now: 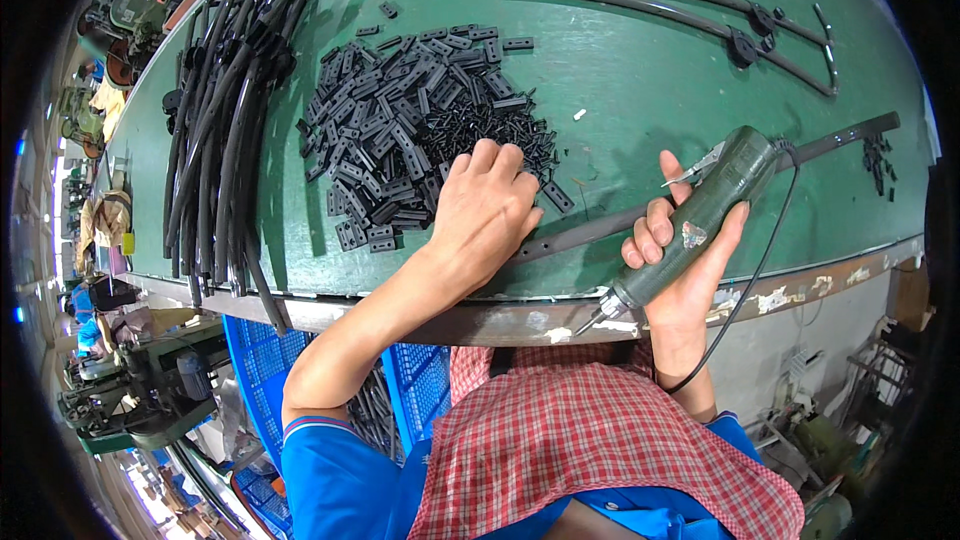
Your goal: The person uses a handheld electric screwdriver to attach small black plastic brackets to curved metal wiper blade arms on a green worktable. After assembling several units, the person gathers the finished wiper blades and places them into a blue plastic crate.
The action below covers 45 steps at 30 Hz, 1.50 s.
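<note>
My right hand (725,235) is wrapped round a dark green power screwdriver (715,202), its bit pointing down and left over the table's front edge. A black cord runs from its upper end down past my wrist. My left hand (482,205) is curled closed beside the near side of a heap of small black screws (490,130); whatever its fingers hold is hidden. Between and behind my hands lies a dark tube (575,235) with holes, its left end close to my left hand and its middle partly behind the screwdriver. Many black slotted plastic blocks (370,130) are piled beside the screws.
Bundled dark tubes (225,140) lie at the left of the green table (640,70). A U-shaped tube frame (640,8) lies at the far right. More small black pieces (880,165) sit near the right edge. Blue crates (425,380) stand below the table's worn front edge.
</note>
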Motion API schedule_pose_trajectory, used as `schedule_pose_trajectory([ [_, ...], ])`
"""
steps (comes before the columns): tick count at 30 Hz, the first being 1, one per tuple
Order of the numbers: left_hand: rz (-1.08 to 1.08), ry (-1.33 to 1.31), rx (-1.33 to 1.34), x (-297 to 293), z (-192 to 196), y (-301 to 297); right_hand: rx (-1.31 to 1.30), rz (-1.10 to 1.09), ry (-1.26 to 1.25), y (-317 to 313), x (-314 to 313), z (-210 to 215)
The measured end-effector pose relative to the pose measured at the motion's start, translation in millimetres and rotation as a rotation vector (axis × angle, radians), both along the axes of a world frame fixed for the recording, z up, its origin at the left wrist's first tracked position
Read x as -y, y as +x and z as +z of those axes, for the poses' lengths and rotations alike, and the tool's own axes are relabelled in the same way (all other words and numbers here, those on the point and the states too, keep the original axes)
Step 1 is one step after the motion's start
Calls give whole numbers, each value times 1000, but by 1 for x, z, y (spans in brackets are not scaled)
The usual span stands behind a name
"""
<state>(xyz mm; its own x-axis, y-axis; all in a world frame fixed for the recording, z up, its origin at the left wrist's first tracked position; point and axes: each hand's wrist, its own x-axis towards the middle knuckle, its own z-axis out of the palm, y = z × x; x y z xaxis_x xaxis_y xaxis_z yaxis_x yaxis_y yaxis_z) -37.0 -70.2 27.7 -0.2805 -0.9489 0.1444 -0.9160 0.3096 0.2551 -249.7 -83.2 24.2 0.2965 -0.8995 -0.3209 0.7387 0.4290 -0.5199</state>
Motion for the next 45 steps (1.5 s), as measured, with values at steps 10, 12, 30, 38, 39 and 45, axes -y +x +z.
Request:
schedule_pose_trajectory([
  [10, -194, -124, -535, -19, -4, 9, 91, -132, -172, 9, 9, 30],
  [12, -191, -94, -600, -28, -11, 13, 128, -222, -404, 18, 15, 39],
  [30, -177, 94, -933, -37, -13, 21, 186, -318, -558, 37, 16, 47],
  [38, -228, 44, -950, -36, -17, 18, 208, -375, -413, 37, 14, 47],
  [39, -225, 51, -954, -37, -20, 18, 203, -384, -386, 37, 14, 46],
  [45, -34, -33, -804, -43, -6, 19, 170, -411, -302, 29, 17, 39],
])
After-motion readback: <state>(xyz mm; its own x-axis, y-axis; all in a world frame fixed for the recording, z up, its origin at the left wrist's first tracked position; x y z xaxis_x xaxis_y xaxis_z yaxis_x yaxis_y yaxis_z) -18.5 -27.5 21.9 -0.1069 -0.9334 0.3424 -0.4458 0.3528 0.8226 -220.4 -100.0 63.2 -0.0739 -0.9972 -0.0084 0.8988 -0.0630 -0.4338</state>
